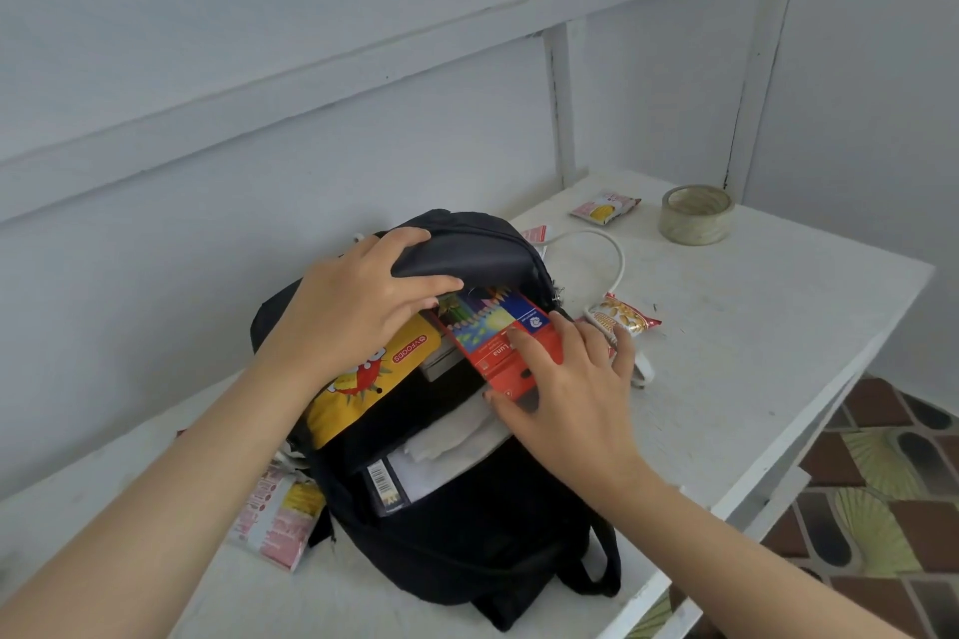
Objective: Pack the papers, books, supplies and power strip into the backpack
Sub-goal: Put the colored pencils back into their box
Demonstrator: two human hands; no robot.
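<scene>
A black backpack (467, 534) lies open on the white table (752, 327). My left hand (358, 296) grips the backpack's top flap (467, 249) and holds it up. My right hand (565, 379) presses on a red box of coloured pencils (503, 337) that sticks out of the main opening. A yellow snack bag (363, 379) pokes out on the left of the opening. White papers (446, 441) and a book with a barcode (384, 483) sit in the front compartment. A white cable (612, 249) curves behind the backpack; the power strip itself is hidden.
A roll of clear tape (696, 214) stands at the table's far right. Snack packets lie near it (604, 209), right of the backpack (625, 317), and at its left (275, 519). The table's right edge drops to a tiled floor (882, 483). A white wall stands behind.
</scene>
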